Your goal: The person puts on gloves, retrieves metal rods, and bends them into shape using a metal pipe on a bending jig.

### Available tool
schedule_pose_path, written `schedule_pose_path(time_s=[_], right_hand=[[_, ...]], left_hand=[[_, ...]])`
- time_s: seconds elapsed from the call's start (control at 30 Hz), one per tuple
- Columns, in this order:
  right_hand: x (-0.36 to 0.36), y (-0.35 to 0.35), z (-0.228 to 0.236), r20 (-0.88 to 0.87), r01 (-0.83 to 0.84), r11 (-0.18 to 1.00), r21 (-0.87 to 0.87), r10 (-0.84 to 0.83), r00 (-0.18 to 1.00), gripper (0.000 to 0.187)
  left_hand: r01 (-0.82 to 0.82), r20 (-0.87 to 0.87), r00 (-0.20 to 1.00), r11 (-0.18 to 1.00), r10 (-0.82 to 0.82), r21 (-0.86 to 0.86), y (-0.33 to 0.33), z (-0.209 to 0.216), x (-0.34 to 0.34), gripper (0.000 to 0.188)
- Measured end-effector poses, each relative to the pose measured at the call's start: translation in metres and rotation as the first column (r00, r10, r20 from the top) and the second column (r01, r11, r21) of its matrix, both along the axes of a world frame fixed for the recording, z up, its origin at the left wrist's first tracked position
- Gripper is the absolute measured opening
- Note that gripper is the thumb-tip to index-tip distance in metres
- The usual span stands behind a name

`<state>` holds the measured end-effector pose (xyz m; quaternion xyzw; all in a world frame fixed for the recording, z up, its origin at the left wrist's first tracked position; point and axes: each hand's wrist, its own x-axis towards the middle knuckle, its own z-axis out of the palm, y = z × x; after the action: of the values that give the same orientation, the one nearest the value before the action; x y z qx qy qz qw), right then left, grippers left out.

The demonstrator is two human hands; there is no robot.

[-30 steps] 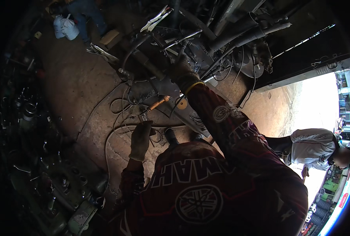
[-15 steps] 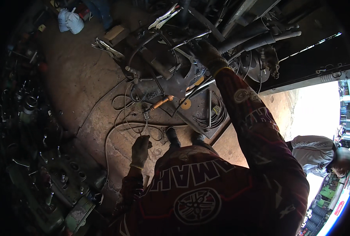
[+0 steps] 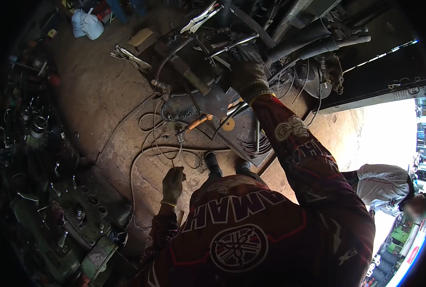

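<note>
1. Left hand (image 3: 173, 185), nearest: gloved, fingers curled in, apparently pinching a thin stub (image 3: 173, 163). Stub projects beyond the fist; long axis runs roughly away from the body, tip toward the looped cables (image 3: 158, 148). Judgement: pinch lightly, tip clear of the loops.

2. Orange-handled tool (image 3: 198, 122): near the surface (image 3: 244, 126), not gripped. Long axis slants lower left to upper right; resting contact unclear.

3. Right hand (image 3: 249, 80): gloved, arm outstretched over the cluttered surface. Fingers hidden; cannot tell their spread or any hold. Judgement: feel for a firm grip before lifting, and draw straight up so neighbouring metal does not catch.

4. Silver bar (image 3: 234, 45): just past the right hand, long axis rising to the right.

5. Locking pliers (image 3: 201, 18): farthest, slanting likewise.
</note>
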<state>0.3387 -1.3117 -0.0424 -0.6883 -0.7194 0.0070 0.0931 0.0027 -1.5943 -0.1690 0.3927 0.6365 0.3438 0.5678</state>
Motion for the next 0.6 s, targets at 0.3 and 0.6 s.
schedule_pose_path(time_s=[0.3,0.6], right_hand=[[0.003,0.011,0.018,-0.13,-0.04,0.974,-0.224,0.011,0.992,0.051],[0.033,0.002,0.028,-0.141,0.218,0.961,0.172,-0.195,0.971,0.053]], left_hand=[[0.1,-0.056,0.994,0.992,-0.096,0.079,0.003,-0.009,0.004,0.028],[0.129,-0.087,0.989,0.985,-0.12,0.111,0.009,-0.015,0.001,0.027]])
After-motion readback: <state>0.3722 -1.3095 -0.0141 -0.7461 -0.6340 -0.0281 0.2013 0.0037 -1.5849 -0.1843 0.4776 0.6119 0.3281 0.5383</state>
